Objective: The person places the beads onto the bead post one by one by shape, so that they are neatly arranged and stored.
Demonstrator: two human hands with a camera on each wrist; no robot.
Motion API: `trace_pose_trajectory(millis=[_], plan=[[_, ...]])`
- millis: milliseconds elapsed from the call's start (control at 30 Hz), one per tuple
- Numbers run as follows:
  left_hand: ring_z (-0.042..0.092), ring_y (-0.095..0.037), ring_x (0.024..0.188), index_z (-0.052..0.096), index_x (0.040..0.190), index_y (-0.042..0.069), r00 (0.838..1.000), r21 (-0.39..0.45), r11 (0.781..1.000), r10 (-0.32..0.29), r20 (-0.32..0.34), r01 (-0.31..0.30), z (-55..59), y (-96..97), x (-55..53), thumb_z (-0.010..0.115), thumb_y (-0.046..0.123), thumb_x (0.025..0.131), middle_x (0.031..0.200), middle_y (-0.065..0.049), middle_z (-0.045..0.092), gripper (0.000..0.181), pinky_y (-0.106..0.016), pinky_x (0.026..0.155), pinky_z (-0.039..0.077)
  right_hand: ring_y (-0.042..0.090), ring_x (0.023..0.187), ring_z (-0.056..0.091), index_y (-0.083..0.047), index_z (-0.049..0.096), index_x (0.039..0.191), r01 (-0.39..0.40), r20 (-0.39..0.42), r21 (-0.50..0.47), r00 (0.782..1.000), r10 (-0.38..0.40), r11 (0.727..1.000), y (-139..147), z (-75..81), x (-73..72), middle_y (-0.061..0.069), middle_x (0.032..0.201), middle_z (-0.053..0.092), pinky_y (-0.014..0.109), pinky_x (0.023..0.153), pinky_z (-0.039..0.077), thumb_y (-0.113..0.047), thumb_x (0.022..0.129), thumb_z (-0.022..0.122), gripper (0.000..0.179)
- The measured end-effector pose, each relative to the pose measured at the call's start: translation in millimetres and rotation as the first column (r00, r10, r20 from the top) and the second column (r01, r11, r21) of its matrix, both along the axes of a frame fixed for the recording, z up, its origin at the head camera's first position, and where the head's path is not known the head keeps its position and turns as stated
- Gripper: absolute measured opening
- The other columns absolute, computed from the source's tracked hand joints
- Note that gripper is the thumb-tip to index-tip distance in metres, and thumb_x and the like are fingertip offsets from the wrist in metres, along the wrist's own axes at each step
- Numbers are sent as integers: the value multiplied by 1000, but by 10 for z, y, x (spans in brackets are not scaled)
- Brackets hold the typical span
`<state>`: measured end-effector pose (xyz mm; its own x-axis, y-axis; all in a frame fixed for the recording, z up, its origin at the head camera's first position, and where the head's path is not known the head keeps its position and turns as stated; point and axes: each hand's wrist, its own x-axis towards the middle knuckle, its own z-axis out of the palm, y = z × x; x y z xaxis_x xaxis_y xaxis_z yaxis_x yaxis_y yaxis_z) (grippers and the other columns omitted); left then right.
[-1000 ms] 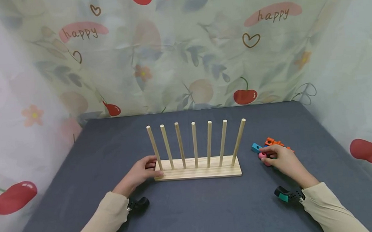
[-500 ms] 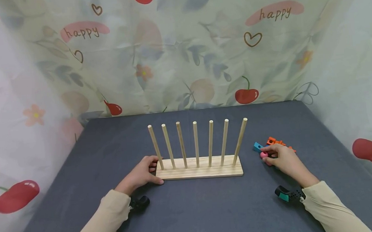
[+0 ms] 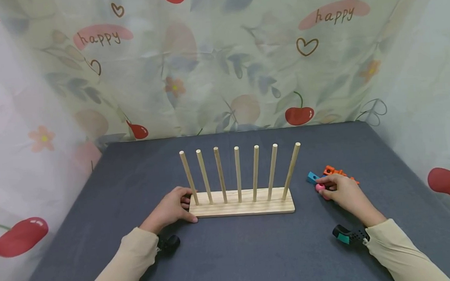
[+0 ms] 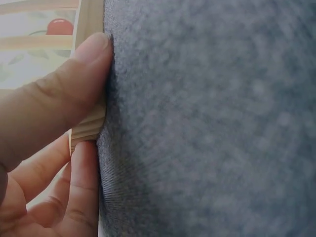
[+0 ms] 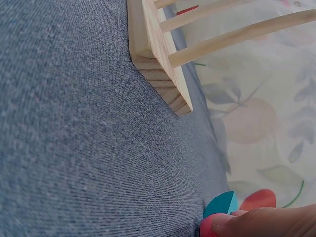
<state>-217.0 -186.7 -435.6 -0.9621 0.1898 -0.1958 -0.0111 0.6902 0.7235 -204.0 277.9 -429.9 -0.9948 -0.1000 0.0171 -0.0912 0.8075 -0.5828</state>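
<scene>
A wooden rack (image 3: 241,209) with a row of several upright pegs stands mid-table. My left hand (image 3: 171,207) holds its left end; in the left wrist view the thumb (image 4: 81,74) lies along the front edge and other fingers touch the end face (image 4: 86,129). Off to the right, my right hand (image 3: 343,192) pinches a round pink bead (image 3: 320,187) between thumb and index finger, low at the table. A blue block (image 3: 313,177) with a hole lies just beyond that bead. Part of the pink bead (image 5: 206,228) also shows in the right wrist view.
Orange pieces (image 3: 329,170) lie behind my right hand, partly hidden by it. Dark grey cloth covers the table (image 3: 255,254). A printed curtain (image 3: 213,72) hangs behind it and along both sides.
My left thumb has slid down from the top of the rack's base to its front corner. The right hand stays at the pink bead. The head view has shifted slightly.
</scene>
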Motion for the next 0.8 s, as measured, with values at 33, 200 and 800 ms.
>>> trace_pose_trajectory(millis=[33, 200, 800], plan=[[60, -24, 103, 54, 130, 0, 1000, -1, 1000, 5, 3, -5, 1, 3, -2, 92, 6, 58, 124, -14, 51, 82, -38, 86, 55, 18, 80, 64, 2, 66, 118, 2, -1, 2, 1000, -2, 1000, -1, 1, -1, 20, 105, 67, 29, 63, 50, -12, 89, 70, 33], [62, -24, 103, 55, 130, 0, 1000, 1, 1000, 16, 11, -16, -3, 5, -11, 93, 6, 57, 123, -13, 52, 82, -37, 85, 56, 14, 75, 61, 2, 66, 118, 5, 12, 6, 1000, -5, 1000, -11, 11, -10, 17, 99, 68, 29, 61, 49, -13, 90, 69, 33], [61, -27, 105, 53, 130, -1, 999, 21, 1000, 19, 26, -19, -3, 5, -7, 92, 5, 58, 123, -14, 51, 82, -37, 86, 55, 30, 96, 64, 0, 65, 121, 27, 17, 32, 999, -28, 999, -39, 217, -49, 22, 113, 67, 47, 80, 53, -21, 92, 66, 36]])
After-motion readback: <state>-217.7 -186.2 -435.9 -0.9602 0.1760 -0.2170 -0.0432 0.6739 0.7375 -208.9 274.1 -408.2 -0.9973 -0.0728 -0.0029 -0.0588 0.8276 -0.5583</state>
